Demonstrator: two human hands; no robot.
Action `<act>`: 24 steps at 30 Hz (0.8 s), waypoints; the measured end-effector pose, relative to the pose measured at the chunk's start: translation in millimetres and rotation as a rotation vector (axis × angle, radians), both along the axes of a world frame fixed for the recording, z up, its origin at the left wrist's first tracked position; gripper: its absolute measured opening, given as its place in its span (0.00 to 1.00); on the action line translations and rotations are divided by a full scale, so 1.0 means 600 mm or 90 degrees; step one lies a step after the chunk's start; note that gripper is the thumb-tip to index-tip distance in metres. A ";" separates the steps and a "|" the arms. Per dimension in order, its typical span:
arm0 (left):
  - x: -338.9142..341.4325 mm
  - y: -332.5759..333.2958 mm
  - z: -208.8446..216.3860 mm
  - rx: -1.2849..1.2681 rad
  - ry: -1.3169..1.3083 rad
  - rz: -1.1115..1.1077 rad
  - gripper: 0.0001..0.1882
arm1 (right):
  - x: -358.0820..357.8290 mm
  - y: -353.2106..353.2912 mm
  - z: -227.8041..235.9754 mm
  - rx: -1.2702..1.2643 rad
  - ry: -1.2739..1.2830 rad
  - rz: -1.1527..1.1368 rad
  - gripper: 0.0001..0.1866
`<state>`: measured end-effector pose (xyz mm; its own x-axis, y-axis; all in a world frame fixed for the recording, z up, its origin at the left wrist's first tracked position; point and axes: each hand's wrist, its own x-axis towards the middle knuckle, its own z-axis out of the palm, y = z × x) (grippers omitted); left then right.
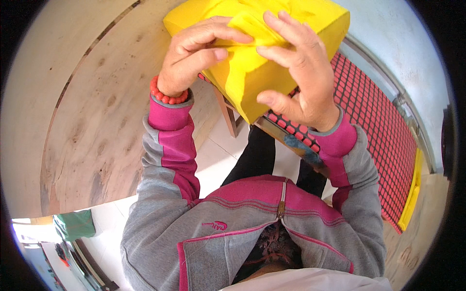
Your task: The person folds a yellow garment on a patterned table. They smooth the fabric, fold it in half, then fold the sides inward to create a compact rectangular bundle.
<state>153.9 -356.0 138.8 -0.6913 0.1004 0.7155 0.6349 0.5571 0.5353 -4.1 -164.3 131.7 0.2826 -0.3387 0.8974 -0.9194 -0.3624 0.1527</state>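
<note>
Left hand (pixel 191 51) curled at yellow boxy cloth bundle (pixel 247 70), can't tell if it's pinching | right hand (pixel 308 68) spread wide, thumb well off its fingers | bundle's dead ahead, between and just past both, neither really nearer | long axis: no clue, far end's cropped

A boxy, bright yellow fabric bundle (pixel 245 80) with pointed corners.
From here I see it over one end of the red-and-black covering (pixel 374 131), its top gathered into loose folds, sides fairly flat, one corner jutting nearest.
</note>
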 end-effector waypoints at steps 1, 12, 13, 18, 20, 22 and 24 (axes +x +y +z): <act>0.001 0.000 -0.002 -0.007 -0.005 0.012 0.16 | 0.002 0.003 0.007 -0.044 0.007 0.019 0.23; 0.007 -0.042 -0.035 -0.082 0.014 0.173 0.17 | 0.083 0.211 -0.265 0.634 -0.348 0.206 0.08; 0.008 -0.042 -0.033 -0.075 -0.001 0.179 0.17 | 0.070 0.224 -0.305 0.663 -0.406 0.161 0.09; 0.010 -0.039 -0.029 -0.040 -0.037 0.199 0.19 | 0.023 0.276 -0.424 0.567 -0.348 -0.258 0.09; 0.009 -0.041 -0.028 -0.009 -0.044 0.185 0.19 | 0.008 0.274 -0.460 0.414 -0.349 -0.340 0.11; 0.007 -0.044 -0.027 0.015 -0.053 0.169 0.19 | -0.018 0.270 -0.495 0.474 -0.286 -0.500 0.14; 0.008 -0.047 -0.025 0.029 -0.068 0.151 0.19 | -0.039 0.264 -0.531 0.548 -0.274 -0.605 0.15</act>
